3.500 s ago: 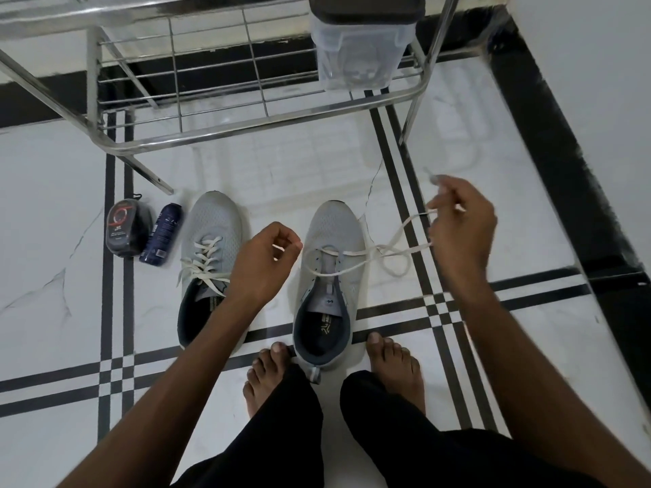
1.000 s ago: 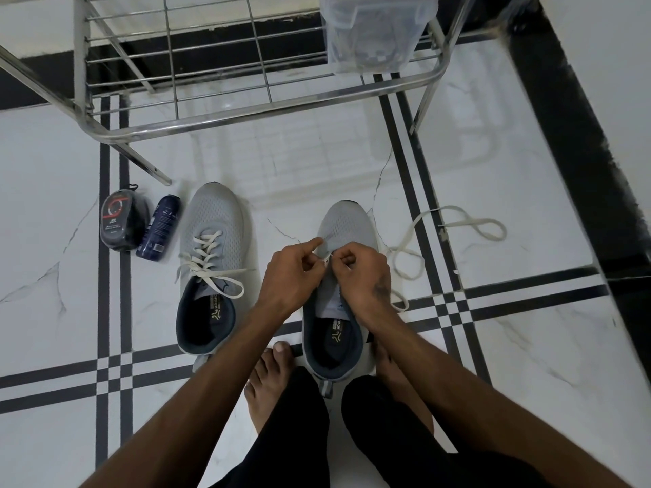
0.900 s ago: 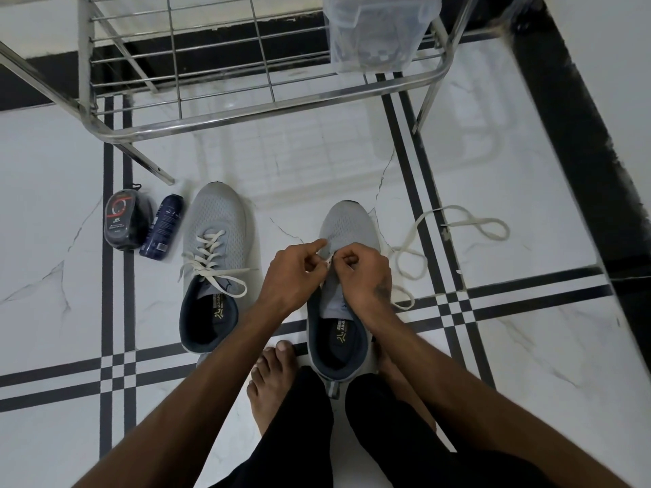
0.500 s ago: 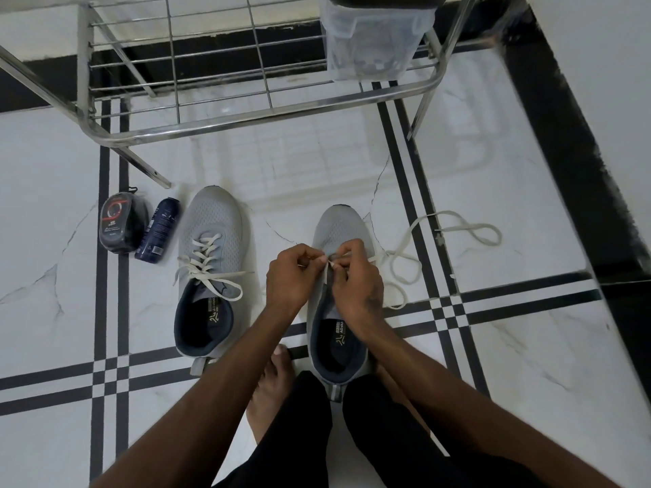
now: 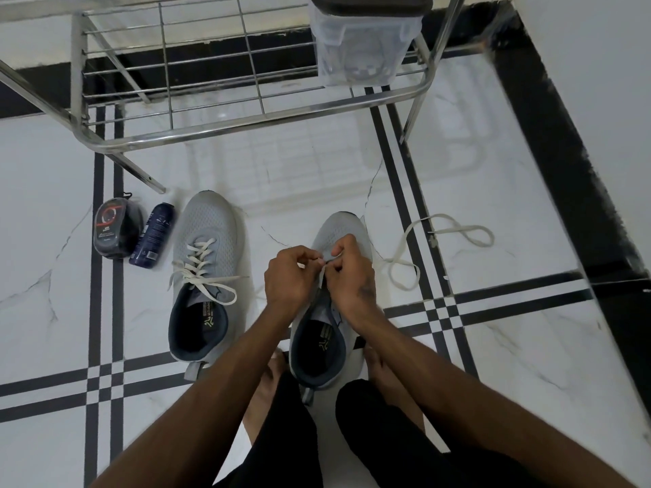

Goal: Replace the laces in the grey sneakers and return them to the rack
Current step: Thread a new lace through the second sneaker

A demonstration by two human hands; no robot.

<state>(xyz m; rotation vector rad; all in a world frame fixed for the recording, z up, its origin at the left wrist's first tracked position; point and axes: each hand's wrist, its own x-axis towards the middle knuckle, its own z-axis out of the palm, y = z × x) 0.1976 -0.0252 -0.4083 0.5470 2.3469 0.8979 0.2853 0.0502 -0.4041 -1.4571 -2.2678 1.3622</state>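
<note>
Two grey sneakers stand on the white tiled floor, toes pointing away from me. The left sneaker (image 5: 206, 248) is laced with a white lace, its ends loose. The right sneaker (image 5: 338, 234) sits between my bare feet. My left hand (image 5: 289, 280) and my right hand (image 5: 352, 276) meet over its eyelets, and each pinches the white lace (image 5: 405, 265) with thumb and fingertips. The rest of that lace trails in loops over the floor to the right. My hands hide the eyelets.
The steel shoe rack (image 5: 246, 125) stands ahead, with a clear plastic box (image 5: 363, 44) on its lower shelf. A round black shoe-polish case (image 5: 112, 228) and a dark blue bottle (image 5: 153, 239) lie left of the sneakers. A black skirting and wall run along the right.
My right hand has come in from the right, where it held the lace up, and now joins the left hand over the right sneaker. The long lace end now lies on the floor.
</note>
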